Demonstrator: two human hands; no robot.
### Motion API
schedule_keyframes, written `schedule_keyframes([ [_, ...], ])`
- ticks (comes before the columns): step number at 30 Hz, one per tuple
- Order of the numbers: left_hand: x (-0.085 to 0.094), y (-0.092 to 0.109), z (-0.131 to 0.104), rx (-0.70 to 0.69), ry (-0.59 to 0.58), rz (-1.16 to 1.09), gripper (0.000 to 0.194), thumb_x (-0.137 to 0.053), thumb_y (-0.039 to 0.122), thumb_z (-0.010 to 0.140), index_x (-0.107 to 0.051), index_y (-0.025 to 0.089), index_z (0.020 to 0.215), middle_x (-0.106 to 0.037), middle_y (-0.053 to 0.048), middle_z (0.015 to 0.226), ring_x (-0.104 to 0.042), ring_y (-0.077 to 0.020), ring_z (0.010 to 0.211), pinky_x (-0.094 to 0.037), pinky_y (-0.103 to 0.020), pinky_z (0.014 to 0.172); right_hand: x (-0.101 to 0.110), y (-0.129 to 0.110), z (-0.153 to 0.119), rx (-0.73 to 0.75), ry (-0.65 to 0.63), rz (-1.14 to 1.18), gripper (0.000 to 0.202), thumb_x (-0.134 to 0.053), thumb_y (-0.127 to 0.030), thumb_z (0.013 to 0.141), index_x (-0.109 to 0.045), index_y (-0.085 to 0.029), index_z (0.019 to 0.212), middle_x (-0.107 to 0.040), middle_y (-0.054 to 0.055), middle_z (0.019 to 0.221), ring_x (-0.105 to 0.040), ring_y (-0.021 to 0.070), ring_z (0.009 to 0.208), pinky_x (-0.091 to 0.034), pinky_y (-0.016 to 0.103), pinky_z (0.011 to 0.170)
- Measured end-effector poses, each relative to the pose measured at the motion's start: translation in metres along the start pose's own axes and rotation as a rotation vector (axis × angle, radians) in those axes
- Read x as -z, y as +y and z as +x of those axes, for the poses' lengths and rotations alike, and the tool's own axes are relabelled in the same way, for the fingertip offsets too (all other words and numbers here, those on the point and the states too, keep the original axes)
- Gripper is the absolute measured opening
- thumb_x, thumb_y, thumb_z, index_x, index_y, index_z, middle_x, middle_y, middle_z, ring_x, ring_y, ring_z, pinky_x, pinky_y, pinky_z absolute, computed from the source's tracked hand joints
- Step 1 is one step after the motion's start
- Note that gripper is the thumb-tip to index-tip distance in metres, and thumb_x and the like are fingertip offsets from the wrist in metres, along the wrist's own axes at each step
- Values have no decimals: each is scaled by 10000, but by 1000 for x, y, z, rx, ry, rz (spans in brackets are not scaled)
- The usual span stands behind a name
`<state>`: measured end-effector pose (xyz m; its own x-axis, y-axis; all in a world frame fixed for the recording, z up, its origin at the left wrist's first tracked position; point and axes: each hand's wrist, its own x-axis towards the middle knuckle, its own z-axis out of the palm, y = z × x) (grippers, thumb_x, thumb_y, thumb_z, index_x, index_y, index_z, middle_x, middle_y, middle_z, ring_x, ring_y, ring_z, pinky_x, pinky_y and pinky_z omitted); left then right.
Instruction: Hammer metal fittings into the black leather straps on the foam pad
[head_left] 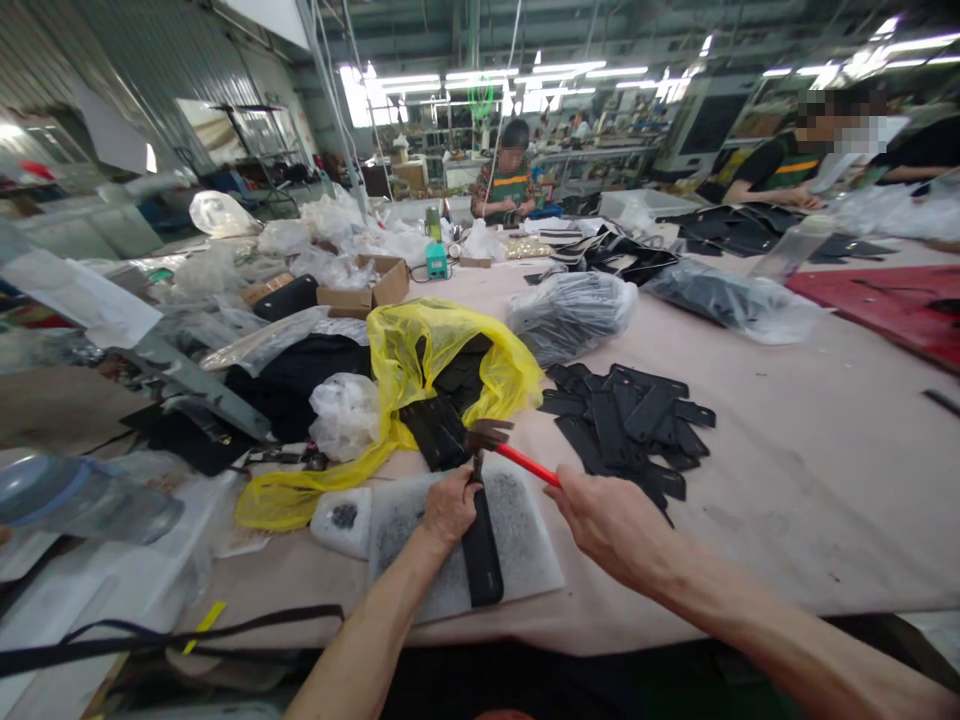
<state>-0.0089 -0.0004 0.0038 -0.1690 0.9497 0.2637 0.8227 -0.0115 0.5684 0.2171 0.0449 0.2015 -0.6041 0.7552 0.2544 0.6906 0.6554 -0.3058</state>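
Observation:
My right hand is wrapped round the red handle of a hammer, whose dark head is over the top of a small metal punch. The punch is pinched upright in my left hand, near the upper end of a black strip. That strip lies lengthwise on a pale, stained slab. Whether the hammer touches the punch cannot be made out. Right of the slab is a loose pile of black pieces. More black pieces stick out of a yellow bag behind the slab.
A small white block sits left of the slab. Clear bags, a cardboard box and a teal device stand farther back. A large bottle lies at left, a red sheet at right. Two people work across the table.

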Motion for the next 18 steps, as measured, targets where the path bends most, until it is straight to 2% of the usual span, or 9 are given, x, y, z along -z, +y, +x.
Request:
schedule_keyframes([
  [1, 0, 0, 0, 2, 1, -2, 128, -537, 159, 866, -615, 190, 962, -705, -48, 823, -681, -198, 809, -492, -274, 719, 4, 2, 1, 20, -53, -2, 314, -418, -385, 948, -476, -206, 697, -464, -29, 491, -366, 100, 394, -158, 266, 451],
  [3, 0, -1, 0, 3, 7, -7, 138, -538, 156, 865, -617, 188, 973, -706, -52, 825, -682, -203, 813, -493, -279, 725, 22, 3, 8, -12, -45, 33, 301, -452, -404, 935, -480, -216, 702, -439, -36, 477, -343, 99, 385, -153, 262, 445],
  [4, -1, -1, 0, 0, 11, -9, 145, -539, 154, 865, -617, 187, 983, -707, -56, 832, -683, -207, 817, -495, -283, 730, 32, 2, 12, -53, 39, 79, 308, -431, -431, 943, -481, -224, 720, -438, -33, 487, -350, 105, 391, -170, 257, 439],
  [7, -2, -3, 0, -9, 14, -2, 157, -545, 160, 863, -617, 189, 999, -711, -63, 850, -685, -214, 817, -501, -293, 731, 46, -10, 18, -184, 504, 291, 334, -267, -468, 989, -491, -246, 881, -517, 15, 620, -467, 156, 500, -314, 272, 468],
  [9, -3, -3, 1, -9, 14, 10, 160, -547, 163, 862, -616, 193, 1003, -712, -60, 851, -684, -214, 807, -502, -294, 723, 34, -14, 12, -151, 582, 346, 354, -206, -453, 997, -470, -243, 889, -524, 26, 647, -494, 170, 536, -355, 288, 498],
  [10, -3, -3, 1, -11, 11, 15, 159, -547, 163, 861, -616, 194, 1001, -711, -58, 846, -684, -212, 801, -501, -291, 716, 25, -13, 6, -108, 505, 335, 348, -229, -452, 991, -461, -240, 842, -506, 14, 612, -474, 160, 505, -334, 283, 486],
  [12, -2, -3, 1, -15, 8, 22, 158, -543, 161, 863, -615, 195, 999, -708, -55, 836, -682, -208, 798, -497, -285, 709, 4, -2, -9, -36, 218, 259, 328, -377, -462, 951, -449, -232, 729, -448, -22, 512, -379, 122, 407, -218, 270, 444],
  [15, -1, -2, 1, -13, 9, 31, 142, -547, 176, 865, -616, 193, 989, -705, -53, 824, -680, -207, 788, -491, -281, 697, -17, 27, -30, -116, -161, 39, 292, -420, -411, 942, -474, -217, 731, -432, -35, 488, -341, 109, 393, -128, 289, 478],
  [18, -1, -2, 1, -10, 14, 30, 130, -546, 185, 869, -616, 189, 979, -705, -58, 824, -682, -210, 787, -490, -282, 697, -35, 62, -47, -299, -284, -5, 301, -367, -403, 964, -490, -211, 769, -489, -16, 549, -430, 130, 468, -172, 279, 502],
])
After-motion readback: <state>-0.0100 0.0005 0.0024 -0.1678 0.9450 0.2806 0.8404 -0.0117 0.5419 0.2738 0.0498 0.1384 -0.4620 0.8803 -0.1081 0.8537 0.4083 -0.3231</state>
